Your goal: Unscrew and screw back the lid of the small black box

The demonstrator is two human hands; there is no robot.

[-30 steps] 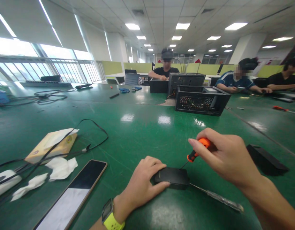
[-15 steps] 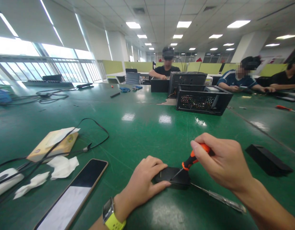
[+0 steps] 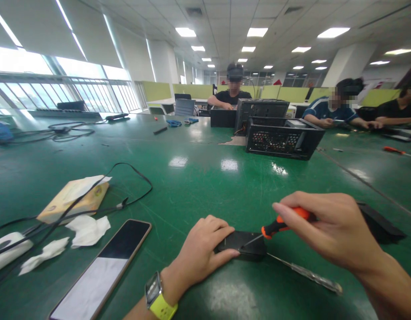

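A flat black box-like part (image 3: 252, 249) lies on the green table (image 3: 179, 191). My left hand (image 3: 207, 244) grips its left end between thumb and fingers, holding it against the tabletop. In my right hand (image 3: 328, 226) is a screwdriver (image 3: 275, 226) with an orange and black handle. Its shaft slants low to the left, and the tip meets the top of the black part close to my left thumb. A second screwdriver (image 3: 314, 278), with a clear handle, lies just right of the part, its thin shaft pointing at it.
To the left lie a phone (image 3: 102, 271), crumpled tissues (image 3: 88, 231), a tissue pack (image 3: 72, 200) and black cables (image 3: 139, 178). Another black piece (image 3: 380, 224) sits beyond my right hand. An opened black computer case (image 3: 282, 142) stands farther back. Several people sit around the table.
My right hand has swung right and lower, so the screwdriver leans flatter while its tip stays on the black part. My left hand keeps its place.
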